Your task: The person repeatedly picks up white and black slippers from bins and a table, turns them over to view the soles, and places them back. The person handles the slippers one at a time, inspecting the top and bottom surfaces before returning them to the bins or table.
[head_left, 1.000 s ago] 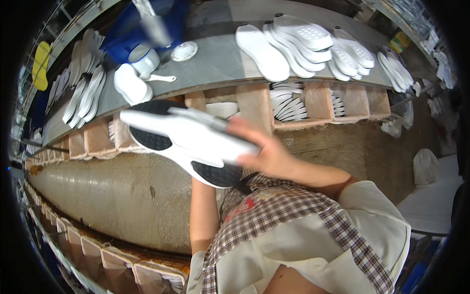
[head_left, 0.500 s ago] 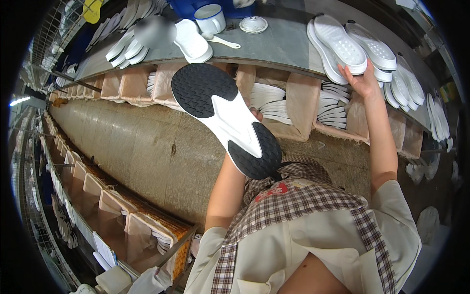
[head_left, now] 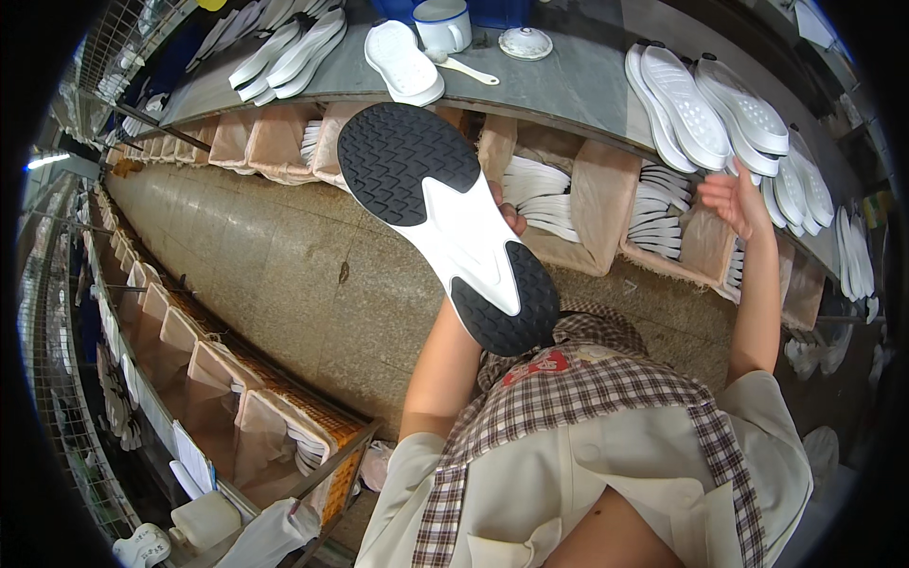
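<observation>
- Head view: a shoe sole [head_left: 445, 222] with black tread patches at heel and toe and a white middle is held up by the left hand [head_left: 507, 213], tread side toward the camera, above the grey floor of the aisle.
- The left hand is almost wholly hidden behind the sole; only fingertips are seen at its right edge, so the fingers are judged to be closed around it.
- The right hand [head_left: 734, 199] is stretched toward the stack of white soles [head_left: 720, 104] lying on the grey counter [head_left: 568, 80]; its fingers are spread open and nothing is gripped. Whether the fingertips touch the lowest sole cannot be told.
- Below the counter edge, cloth-lined compartments [head_left: 597, 204] are filled with white insoles [head_left: 540, 189] stood on edge.
- Farther left on the counter, a single white sole [head_left: 405, 62], a white mug [head_left: 445, 21], a spoon [head_left: 466, 66] and a small lid [head_left: 525, 41] are seen, with more soles [head_left: 289, 52] beyond.
- A second row of compartments [head_left: 237, 398] is seen across the aisle at lower left.
- As for progress: one sole is already in hand and lifted clear, while the white soles on the counter are not yet grasped; the pick by the right hand is judged to be unfinished.
</observation>
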A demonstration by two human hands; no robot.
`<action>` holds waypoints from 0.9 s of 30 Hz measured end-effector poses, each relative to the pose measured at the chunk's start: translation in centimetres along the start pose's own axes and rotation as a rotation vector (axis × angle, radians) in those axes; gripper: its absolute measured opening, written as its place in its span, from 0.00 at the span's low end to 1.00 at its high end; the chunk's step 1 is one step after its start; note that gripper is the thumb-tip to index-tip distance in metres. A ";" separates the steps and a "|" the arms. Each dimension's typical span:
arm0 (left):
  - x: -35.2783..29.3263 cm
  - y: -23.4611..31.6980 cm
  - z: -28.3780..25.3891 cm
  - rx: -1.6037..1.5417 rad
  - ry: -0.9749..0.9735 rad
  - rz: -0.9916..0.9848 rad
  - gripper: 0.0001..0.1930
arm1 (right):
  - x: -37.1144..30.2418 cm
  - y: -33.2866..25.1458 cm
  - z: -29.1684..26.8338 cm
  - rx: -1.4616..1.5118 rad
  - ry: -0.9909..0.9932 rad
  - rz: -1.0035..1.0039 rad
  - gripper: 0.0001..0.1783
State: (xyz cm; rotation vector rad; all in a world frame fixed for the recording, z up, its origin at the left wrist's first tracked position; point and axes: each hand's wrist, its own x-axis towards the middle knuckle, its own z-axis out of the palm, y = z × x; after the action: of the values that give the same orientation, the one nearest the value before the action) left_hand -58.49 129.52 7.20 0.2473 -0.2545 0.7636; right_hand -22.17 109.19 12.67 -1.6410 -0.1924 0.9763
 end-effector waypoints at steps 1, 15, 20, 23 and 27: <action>-0.2 0.1 -0.5 0.000 0.035 0.005 0.18 | -1.2 0.4 0.5 -0.149 0.067 -0.044 0.29; -1.7 0.5 3.0 0.567 0.569 -0.009 0.16 | -13.5 -0.7 23.7 -0.458 -0.511 -1.217 0.27; -2.5 0.5 7.0 0.816 0.440 0.204 0.22 | -15.3 -1.9 26.7 -0.404 -0.502 -1.217 0.24; -3.2 1.1 8.0 0.722 0.539 0.173 0.25 | -15.6 -2.0 27.2 -0.457 -0.509 -1.222 0.22; -3.9 1.8 8.5 0.772 0.505 0.197 0.26 | -15.8 -1.8 28.0 -0.429 -0.482 -1.308 0.21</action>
State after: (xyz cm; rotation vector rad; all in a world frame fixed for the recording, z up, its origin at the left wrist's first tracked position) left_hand -63.67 125.62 14.22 0.7491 0.5181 1.0696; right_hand -50.57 120.98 22.14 -1.1831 -1.6483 0.2535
